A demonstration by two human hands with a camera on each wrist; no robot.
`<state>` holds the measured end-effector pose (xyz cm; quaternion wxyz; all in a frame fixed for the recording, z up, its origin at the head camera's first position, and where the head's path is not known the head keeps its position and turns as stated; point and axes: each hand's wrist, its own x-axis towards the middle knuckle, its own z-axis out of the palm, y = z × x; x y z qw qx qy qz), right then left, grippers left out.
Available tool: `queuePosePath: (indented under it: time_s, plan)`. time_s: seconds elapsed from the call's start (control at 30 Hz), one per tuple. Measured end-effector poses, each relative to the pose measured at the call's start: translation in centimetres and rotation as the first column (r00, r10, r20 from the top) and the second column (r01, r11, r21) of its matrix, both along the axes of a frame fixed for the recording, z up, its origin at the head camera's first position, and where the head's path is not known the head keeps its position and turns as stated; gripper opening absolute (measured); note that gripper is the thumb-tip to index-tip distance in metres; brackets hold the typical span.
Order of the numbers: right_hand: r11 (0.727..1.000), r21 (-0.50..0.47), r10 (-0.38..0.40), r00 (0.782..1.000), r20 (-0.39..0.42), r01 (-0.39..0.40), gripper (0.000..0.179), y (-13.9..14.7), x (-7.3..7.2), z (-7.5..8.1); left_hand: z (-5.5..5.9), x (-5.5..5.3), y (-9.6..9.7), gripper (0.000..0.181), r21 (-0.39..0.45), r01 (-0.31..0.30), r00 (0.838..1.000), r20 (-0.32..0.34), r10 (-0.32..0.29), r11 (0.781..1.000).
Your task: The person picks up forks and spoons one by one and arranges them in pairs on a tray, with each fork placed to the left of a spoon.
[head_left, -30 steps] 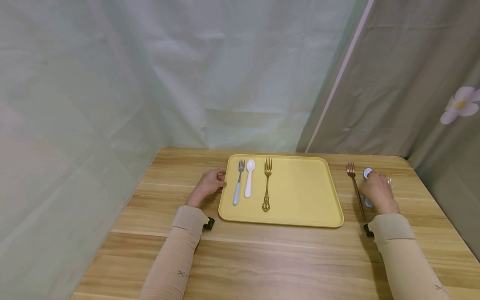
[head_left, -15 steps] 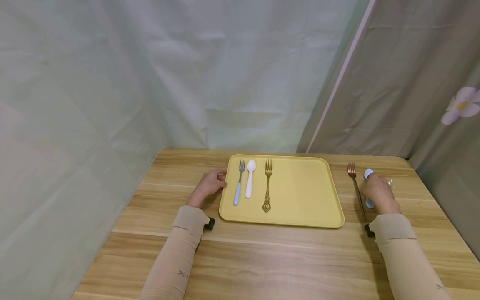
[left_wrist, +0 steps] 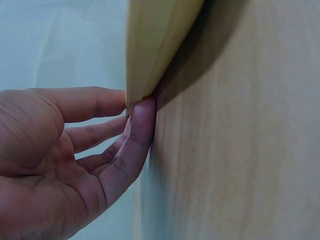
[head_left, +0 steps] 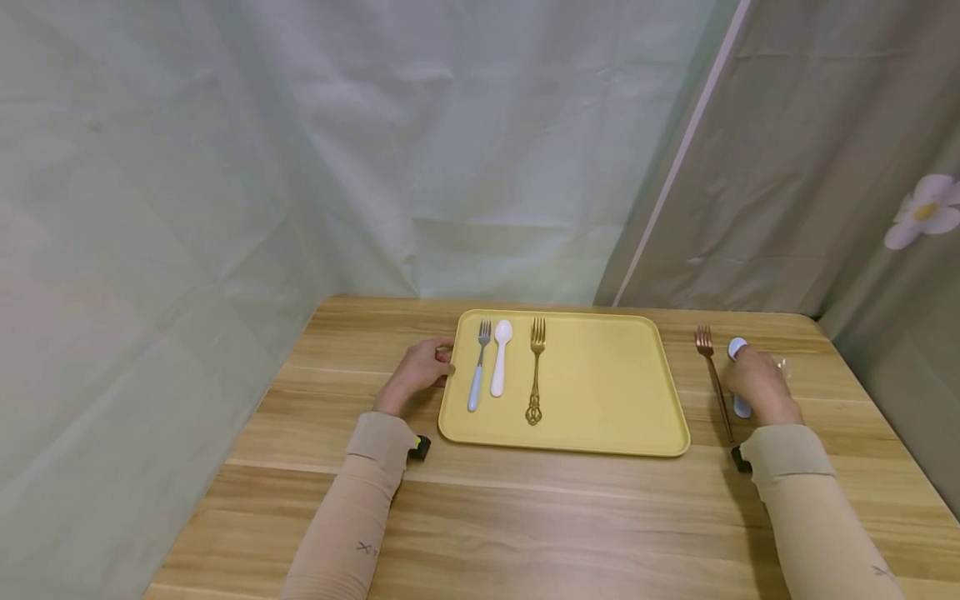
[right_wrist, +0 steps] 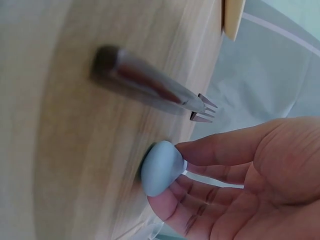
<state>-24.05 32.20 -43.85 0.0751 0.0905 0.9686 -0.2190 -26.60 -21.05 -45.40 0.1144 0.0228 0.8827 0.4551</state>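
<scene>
My left hand pinches the left rim of a yellow tray. In the left wrist view the thumb lies on the tray's edge and a finger sits beneath it. On the tray lie a blue-handled fork, a white spoon and an ornate gold fork. Right of the tray, my right hand pinches a light blue spoon between thumb and fingers, low over the table. The hand hides the spoon's middle in the head view. A copper-coloured fork lies just left of that hand.
A small clear object, its kind hard to tell, is just beyond the right hand. The wooden table ends at a hanging curtain at the back and sides.
</scene>
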Motion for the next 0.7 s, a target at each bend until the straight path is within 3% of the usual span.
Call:
queuePosePath:
  time_s: [0.7]
  plan:
    - [1.0, 0.013, 0.006, 1.0, -0.011, -0.006, 0.035, 0.03, -0.03, -0.03, 0.11, -0.03, 0.05, 0.055, -0.019, 0.004, 1.0, -0.011, -0.004, 1.0]
